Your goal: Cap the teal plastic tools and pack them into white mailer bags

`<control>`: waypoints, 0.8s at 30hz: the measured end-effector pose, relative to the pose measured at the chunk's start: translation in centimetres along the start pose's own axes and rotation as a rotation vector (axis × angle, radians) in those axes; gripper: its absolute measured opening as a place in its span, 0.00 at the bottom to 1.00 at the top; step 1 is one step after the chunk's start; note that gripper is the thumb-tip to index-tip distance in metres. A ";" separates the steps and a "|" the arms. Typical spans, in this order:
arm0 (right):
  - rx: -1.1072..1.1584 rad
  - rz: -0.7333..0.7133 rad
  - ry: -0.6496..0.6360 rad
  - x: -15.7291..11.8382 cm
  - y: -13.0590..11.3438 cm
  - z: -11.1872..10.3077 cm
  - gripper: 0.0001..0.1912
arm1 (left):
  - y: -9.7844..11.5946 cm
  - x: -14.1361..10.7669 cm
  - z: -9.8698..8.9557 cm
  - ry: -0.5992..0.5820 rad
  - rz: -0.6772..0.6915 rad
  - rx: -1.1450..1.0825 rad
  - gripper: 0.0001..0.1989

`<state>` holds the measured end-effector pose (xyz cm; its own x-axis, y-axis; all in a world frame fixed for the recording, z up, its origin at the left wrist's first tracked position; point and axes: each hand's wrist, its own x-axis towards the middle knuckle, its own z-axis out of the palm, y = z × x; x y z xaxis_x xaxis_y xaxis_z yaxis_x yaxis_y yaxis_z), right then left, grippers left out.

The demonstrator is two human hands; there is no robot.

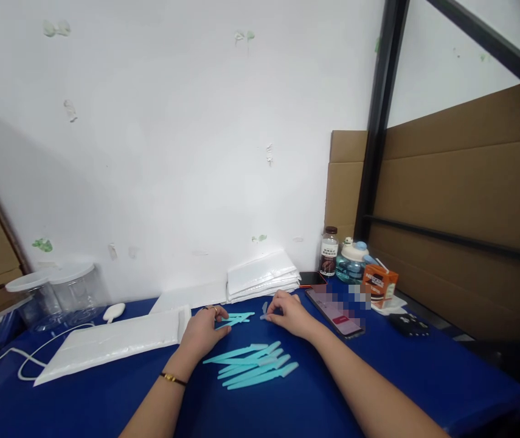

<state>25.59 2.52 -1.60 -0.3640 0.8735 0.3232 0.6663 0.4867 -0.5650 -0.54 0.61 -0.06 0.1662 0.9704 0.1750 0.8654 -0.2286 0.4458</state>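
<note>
Status: the work appears partway done. The near razors, about 6 in number, lie loosely fanned and overlapping on the table, in front of the hands. Pale pieces show at their right ends; this group is judged to be the handled portion. The far razors lie beside the left hand and are judged to be the remaining portion. Their ends are too small to check, and the hand partly hides them, so no exact count is possible.

Hands: the left hand and the right hand are apart from each other. Left: thumb and fingers curl at the far razors; whether they are clamped on 1 cannot be told. Right: thumb and fingertips come close together at the clear pieces, just right of the far razors. A firm grip cannot be confirmed.

Containers:
1. Jars: 2 units, clear, white lids on, at the left by the wall; no contents can be made out.
2. Bag: white, lying flat left of the left hand; contents hidden.
3. Stack: white bags, piled behind the hands; contents hidden.
4. Bottle: brown cap on; label covers part of the contents.
5. Jug: blue-tinted, lid on; fill level unclear.
6. Carton: orange, straw inserted; contents hidden.
</note>
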 end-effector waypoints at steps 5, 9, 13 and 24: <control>0.018 -0.098 -0.230 -1.0 -2.7 0.5 0.12 | 1.8 -1.1 0.0 -0.196 0.121 -0.090 0.15; 0.002 -0.075 -0.293 -1.0 -3.1 0.9 0.10 | 2.0 -1.3 0.9 -0.337 0.109 -0.112 0.12; -0.017 -0.076 -0.312 -0.7 -2.5 0.6 0.09 | 1.2 -0.6 1.1 -0.302 0.069 -0.030 0.09; 0.000 0.002 -0.213 -0.7 -0.8 -1.4 0.10 | 0.7 -0.4 0.1 -0.037 0.053 -0.025 0.11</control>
<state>26.25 1.50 -0.30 -0.4925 0.8566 0.1541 0.6672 0.4853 -0.5651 0.09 0.07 0.07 0.2296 0.9589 0.1667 0.8430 -0.2816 0.4584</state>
